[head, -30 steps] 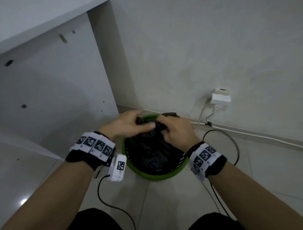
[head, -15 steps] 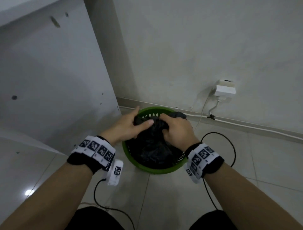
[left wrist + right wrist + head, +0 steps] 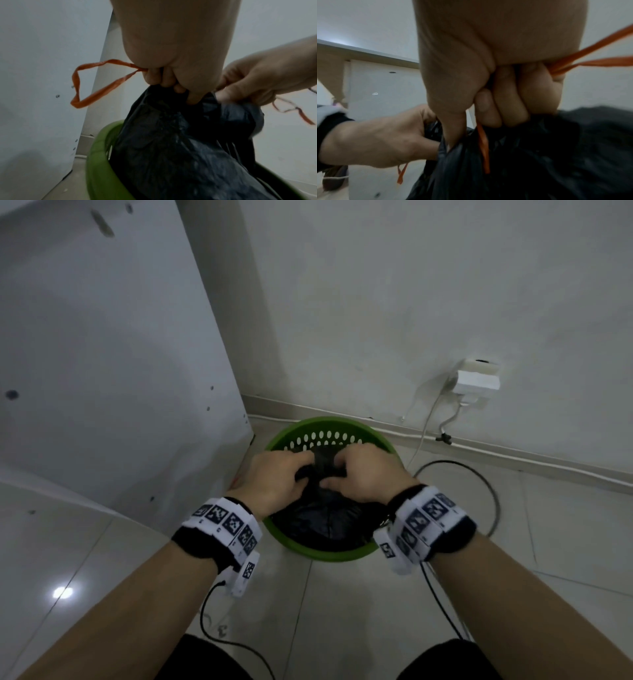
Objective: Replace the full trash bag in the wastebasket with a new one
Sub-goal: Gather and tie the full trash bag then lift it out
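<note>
Forearms w/ marker bands reach fwd in the head view; the left hand [image 3: 274, 479] and right hand [image 3: 368, 474] are now closed together over the gathered neck of the black trash bag [image 3: 322, 518]. Compared w/ a second ago, the bag's mouth has been pulled off the far rim: the perforated inner wall of the green wastebasket [image 3: 342, 554] is now exposed at the back, and the plastic is bunched toward the centre. Left fingers [image 3: 155, 77] are clenched on the bag's neck, w/ an orange drawstring loop [image 3: 77, 86] trailing out of the fist. Right fingers [image 3: 510, 102] are clenched likewise, orange drawstring [image 3: 599, 63] running out of the grip. The bag is seated inside the basket, not yet lifted. Judged: the closing/tying step is under way; removal and the new liner remain to be done. No new bag is seen.

Pale glossy floor tiles [image 3: 120, 559] carry the basket. Black cables [image 3: 493, 508] lie beside it. A white cabinet panel [image 3: 102, 354] stands at left, close to the basket. Farther back, a plain wall w/ skirting is seen, plus a white plug adapter [image 3: 478, 380] w/ a cord.
</note>
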The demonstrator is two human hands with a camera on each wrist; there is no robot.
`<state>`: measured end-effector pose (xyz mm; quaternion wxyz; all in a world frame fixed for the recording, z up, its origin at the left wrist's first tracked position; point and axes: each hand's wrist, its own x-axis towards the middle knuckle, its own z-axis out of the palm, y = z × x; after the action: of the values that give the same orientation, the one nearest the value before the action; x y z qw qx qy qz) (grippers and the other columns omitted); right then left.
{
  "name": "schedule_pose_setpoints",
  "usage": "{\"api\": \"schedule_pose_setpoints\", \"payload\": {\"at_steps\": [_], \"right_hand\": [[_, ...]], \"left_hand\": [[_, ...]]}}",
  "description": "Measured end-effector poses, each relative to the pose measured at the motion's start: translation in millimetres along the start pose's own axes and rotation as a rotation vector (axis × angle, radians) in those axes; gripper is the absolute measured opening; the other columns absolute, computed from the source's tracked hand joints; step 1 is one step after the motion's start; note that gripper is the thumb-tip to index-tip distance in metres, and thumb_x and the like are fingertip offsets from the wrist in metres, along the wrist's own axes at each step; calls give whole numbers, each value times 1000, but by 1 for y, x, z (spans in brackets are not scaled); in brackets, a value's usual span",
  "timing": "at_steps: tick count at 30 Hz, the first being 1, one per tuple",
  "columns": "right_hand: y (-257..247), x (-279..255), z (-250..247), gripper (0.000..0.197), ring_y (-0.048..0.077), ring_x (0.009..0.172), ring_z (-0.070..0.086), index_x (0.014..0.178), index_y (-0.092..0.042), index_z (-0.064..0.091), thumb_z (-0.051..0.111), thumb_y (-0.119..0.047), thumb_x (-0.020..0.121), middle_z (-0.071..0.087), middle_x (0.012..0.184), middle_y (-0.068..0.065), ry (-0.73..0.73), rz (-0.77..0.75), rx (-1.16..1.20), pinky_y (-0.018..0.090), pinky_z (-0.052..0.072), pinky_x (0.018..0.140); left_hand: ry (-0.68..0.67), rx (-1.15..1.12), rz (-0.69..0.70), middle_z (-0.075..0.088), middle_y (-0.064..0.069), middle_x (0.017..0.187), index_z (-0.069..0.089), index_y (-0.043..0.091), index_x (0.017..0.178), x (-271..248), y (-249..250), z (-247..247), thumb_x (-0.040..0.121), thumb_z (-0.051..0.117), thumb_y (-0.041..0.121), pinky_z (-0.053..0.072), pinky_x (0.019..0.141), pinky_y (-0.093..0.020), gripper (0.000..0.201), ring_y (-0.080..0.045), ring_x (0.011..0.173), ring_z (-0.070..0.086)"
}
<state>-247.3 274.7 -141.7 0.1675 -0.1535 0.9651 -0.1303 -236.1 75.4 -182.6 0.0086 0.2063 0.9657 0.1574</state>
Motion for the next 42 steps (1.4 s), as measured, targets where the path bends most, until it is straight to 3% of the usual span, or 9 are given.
{"api": "schedule_pose_setpoints", "payload": {"at_steps": [4, 7, 9, 12, 19, 26, 32, 36, 42], "right_hand": [[-5, 7, 19, 17, 28, 82, 65, 80, -22, 55, 62, -37, 84, 63, 81, 0, 46, -61, -93, 33, 43, 64], [0, 5, 36, 18, 31, 73, 65, 98, -19, 58, 57, -33, 87, 68, 79, 3, 278, -190, -200, 31, 37, 55], [3, 4, 46, 16, 31, 59, 62, 97, -18, 58, 58, -28, 85, 65, 67, 2, 366, -284, -194, 31, 41, 46], [10, 0, 57, 14, 30, 49, 59, 92, -17, 57, 62, -23, 80, 61, 59, 1, 481, -364, -146, 33, 45, 40], [17, 3, 40, 55, 29, 87, 68, 121, -22, 53, 63, -59, 81, 70, 94, 4, 206, -101, -256, 35, 47, 64], [5, 14, 71, 22, 26, 38, 55, 86, -17, 62, 74, -20, 68, 55, 46, 2, 379, -124, -285, 23, 23, 42], [4, 3, 68, 46, 30, 95, 67, 126, -24, 49, 61, -43, 85, 69, 103, 5, -34, -83, -71, 36, 51, 71], [15, 9, 40, 79, 31, 110, 63, 149, -27, 32, 66, -54, 83, 66, 119, 8, 55, 7, -11, 41, 53, 85], [-1, 31, 67, 24, 29, 95, 67, 91, -21, 61, 66, -43, 83, 67, 97, 4, -52, 55, -81, 35, 46, 73]], "left_hand": [[-106, -226, -76, 70, 3, 115, 43, 44, 136, -12, -13, -8, 79, 53, 65, 57, 84, -38, 62, -20, 101, 68], [-126, -597, -308, 74, 1, 75, 39, 36, 144, -5, -20, -18, 85, 54, 65, 58, 66, -33, 68, -13, 66, 70], [-269, -554, -349, 68, 1, 55, 49, 29, 135, 6, -20, -19, 83, 61, 64, 50, 55, -27, 64, -12, 47, 64], [-525, -313, -336, 72, 0, 74, 67, 23, 95, 15, -10, -7, 80, 71, 55, 52, 62, -26, 35, -15, 66, 70], [-104, -154, -163, 72, 1, 89, 62, 31, 95, 2, -21, 24, 76, 53, 37, 56, 71, -39, 22, -28, 85, 67], [-386, -686, -429, 77, -1, 75, 72, 27, 98, -4, -16, 22, 78, 54, 76, 55, 83, -32, 55, -11, 73, 73], [-314, -449, -434, 74, 6, 84, 72, 23, 103, -5, -13, 49, 89, 68, 34, 50, 68, -22, 18, -13, 80, 69], [-172, -342, -323, 72, 7, 101, 73, 23, 107, -7, -15, 50, 89, 67, 29, 49, 76, -23, 20, -13, 93, 64], [-211, -74, -187, 73, 4, 103, 71, 29, 107, -8, -15, 49, 90, 61, 37, 54, 82, -35, 21, -22, 99, 66]]}}
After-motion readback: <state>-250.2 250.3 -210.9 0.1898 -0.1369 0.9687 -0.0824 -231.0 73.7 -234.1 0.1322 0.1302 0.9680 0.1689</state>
